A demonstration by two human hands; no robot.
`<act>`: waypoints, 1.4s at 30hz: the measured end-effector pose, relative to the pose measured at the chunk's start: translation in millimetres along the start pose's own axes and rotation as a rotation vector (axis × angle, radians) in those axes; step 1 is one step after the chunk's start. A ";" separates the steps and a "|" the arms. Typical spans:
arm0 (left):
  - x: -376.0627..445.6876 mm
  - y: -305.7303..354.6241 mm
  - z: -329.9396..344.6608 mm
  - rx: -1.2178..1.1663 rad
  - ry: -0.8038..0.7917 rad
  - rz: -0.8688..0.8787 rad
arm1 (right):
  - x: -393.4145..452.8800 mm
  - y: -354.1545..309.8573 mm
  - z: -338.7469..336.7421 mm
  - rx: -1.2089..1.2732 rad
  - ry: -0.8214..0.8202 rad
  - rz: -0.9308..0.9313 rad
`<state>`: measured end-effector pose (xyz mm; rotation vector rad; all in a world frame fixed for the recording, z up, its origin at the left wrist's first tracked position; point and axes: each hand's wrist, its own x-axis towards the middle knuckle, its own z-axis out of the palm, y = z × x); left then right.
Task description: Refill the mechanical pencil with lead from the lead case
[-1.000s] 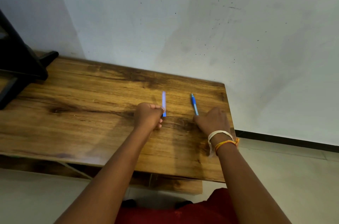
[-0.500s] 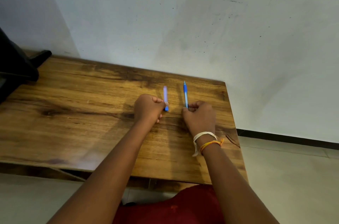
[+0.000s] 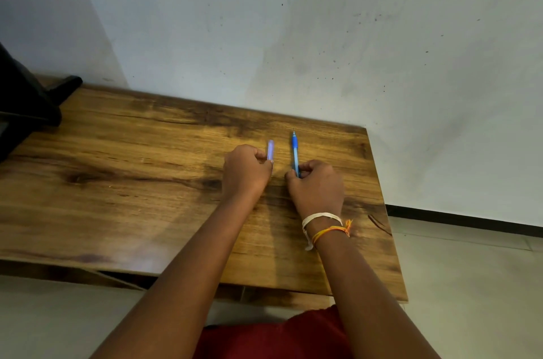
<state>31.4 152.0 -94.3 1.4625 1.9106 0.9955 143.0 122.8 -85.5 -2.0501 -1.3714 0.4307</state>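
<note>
A slim blue mechanical pencil point(image 3: 295, 151) points away from me, tip toward the wall, over the wooden table point(image 3: 132, 188). My right hand point(image 3: 317, 186) is closed around its near end. Just left of it, a short pale violet lead case point(image 3: 270, 149) sticks out from my left hand point(image 3: 245, 172), which grips its lower end. The two hands sit side by side, a small gap between them, near the table's right half. The near ends of both objects are hidden inside my fists.
A black stand or chair base point(image 3: 26, 106) stands at the table's far left corner. The white wall point(image 3: 293, 35) runs along the table's back edge. The table's right edge point(image 3: 385, 211) lies close to my right hand, with floor beyond.
My right hand has closed on the pencil and brought it left, closer to the lead case. The left hand keeps its grip on the case, almost unmoved.
</note>
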 end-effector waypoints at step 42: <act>18.6 66.1 -77.5 0.535 -0.209 0.230 | 35.4 -71.8 -78.7 0.005 -0.385 0.371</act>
